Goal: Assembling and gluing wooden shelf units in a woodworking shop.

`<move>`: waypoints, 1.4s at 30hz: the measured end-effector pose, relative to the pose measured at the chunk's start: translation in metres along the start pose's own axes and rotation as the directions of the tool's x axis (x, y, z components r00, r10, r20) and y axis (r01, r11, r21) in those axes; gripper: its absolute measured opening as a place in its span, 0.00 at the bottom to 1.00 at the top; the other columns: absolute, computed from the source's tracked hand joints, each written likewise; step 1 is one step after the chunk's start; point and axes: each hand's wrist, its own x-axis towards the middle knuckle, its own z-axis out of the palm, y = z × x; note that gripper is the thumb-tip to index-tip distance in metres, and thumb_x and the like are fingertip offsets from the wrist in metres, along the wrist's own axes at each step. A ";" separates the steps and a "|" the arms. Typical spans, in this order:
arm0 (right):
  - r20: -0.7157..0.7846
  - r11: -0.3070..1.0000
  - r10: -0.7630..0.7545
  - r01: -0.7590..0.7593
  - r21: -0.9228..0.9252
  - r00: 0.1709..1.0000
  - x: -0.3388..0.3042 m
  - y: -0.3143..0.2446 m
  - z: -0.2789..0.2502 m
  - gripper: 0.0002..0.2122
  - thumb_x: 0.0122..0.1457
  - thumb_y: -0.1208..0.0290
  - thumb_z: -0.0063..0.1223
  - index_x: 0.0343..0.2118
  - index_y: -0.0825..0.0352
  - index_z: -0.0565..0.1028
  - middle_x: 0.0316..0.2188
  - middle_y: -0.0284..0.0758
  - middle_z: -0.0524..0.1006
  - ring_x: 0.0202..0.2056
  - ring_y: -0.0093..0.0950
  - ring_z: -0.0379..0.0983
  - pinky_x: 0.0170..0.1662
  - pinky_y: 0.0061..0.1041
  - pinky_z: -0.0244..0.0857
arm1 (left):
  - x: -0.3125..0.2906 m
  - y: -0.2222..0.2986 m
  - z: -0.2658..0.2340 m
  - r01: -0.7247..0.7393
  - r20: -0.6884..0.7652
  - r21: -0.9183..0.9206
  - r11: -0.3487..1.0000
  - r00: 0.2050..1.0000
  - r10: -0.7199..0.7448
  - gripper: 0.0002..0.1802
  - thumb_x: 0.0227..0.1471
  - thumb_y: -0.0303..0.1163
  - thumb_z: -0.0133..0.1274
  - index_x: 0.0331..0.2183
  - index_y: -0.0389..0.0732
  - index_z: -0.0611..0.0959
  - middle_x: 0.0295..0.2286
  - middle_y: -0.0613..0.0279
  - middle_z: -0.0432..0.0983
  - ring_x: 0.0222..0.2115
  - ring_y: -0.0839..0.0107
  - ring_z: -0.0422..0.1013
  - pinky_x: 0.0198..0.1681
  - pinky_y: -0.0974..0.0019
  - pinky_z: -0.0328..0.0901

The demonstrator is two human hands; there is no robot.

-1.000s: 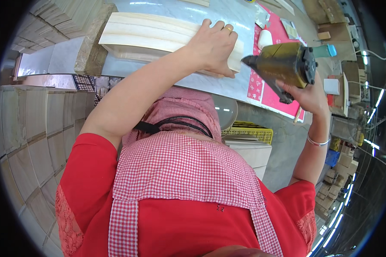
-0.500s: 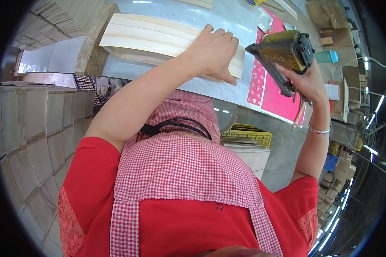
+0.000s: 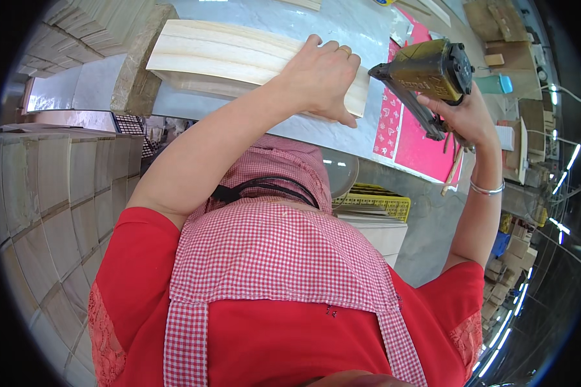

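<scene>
A long pale wooden box (image 3: 219,55) lies across the light tabletop, its broad grain-lined face upward. My left hand (image 3: 323,77) grips it near its right end, with the thumb on the near side and the fingers over the far side. In my right hand (image 3: 468,119) is a pneumatic nail gun (image 3: 426,71), bronze and black, held by its handle. Its nose points left and sits at or just beside the box's right end; I cannot tell whether they touch. The fingers round the handle are partly hidden behind the tool.
A thick wooden block (image 3: 135,71) stands at the box's left end. Stacked wooden boxes (image 3: 51,187) fill the left side. Pink patterned sheeting (image 3: 426,151) covers the table's right part. Below the table edge is a yellow crate (image 3: 381,203). A blue cup (image 3: 502,84) stands at the right.
The nail gun's rear and my right hand have shifted slightly right, while its nose stays by the box's end. My left hand keeps its hold on the box.
</scene>
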 end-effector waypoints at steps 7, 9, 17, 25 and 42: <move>0.022 0.998 0.017 -0.016 -0.059 1.000 0.000 -0.010 -0.003 0.19 0.49 0.69 0.68 0.42 0.73 0.76 0.35 0.34 0.80 0.36 0.21 0.73 0.42 0.25 0.69 | -0.008 -0.003 0.011 -0.070 -0.253 0.127 0.989 0.962 0.100 0.39 0.33 0.59 0.65 0.39 0.35 0.78 0.35 0.54 0.76 0.41 0.57 0.71 0.50 0.55 0.60; -0.117 0.998 -0.051 0.053 0.018 0.992 -0.013 -0.003 0.002 0.18 0.49 0.71 0.68 0.41 0.73 0.75 0.35 0.34 0.80 0.36 0.22 0.74 0.43 0.26 0.69 | -0.036 0.010 0.006 -0.199 -0.371 0.064 0.978 0.905 0.208 0.33 0.39 0.54 0.63 0.39 0.36 0.78 0.36 0.55 0.75 0.43 0.58 0.70 0.50 0.56 0.60; -0.230 0.996 0.083 -0.076 0.037 0.970 -0.086 0.031 -0.007 0.19 0.49 0.77 0.66 0.44 0.72 0.74 0.40 0.36 0.79 0.41 0.25 0.75 0.45 0.26 0.69 | -0.138 -0.089 0.035 0.167 -0.084 0.308 0.937 0.985 -0.149 0.28 0.50 0.54 0.54 0.40 0.38 0.80 0.38 0.49 0.77 0.42 0.51 0.73 0.48 0.52 0.66; -0.288 0.990 0.106 -0.073 0.122 0.952 -0.124 0.029 -0.002 0.23 0.47 0.79 0.67 0.47 0.72 0.71 0.43 0.36 0.77 0.43 0.25 0.74 0.47 0.26 0.68 | -0.079 -0.049 0.063 0.206 0.179 -0.186 0.961 0.969 -0.173 0.37 0.50 0.55 0.55 0.51 0.34 0.74 0.52 0.41 0.67 0.56 0.47 0.61 0.60 0.53 0.55; -0.060 0.976 -0.075 0.061 -0.208 0.995 -0.054 -0.038 -0.001 0.20 0.45 0.75 0.70 0.40 0.74 0.75 0.37 0.39 0.80 0.38 0.28 0.77 0.43 0.27 0.70 | -0.086 -0.092 0.020 0.030 0.143 -0.961 -0.276 0.905 -0.400 0.18 0.61 0.38 0.49 0.47 0.36 0.77 0.29 0.72 0.76 0.20 0.83 0.61 0.28 0.78 0.60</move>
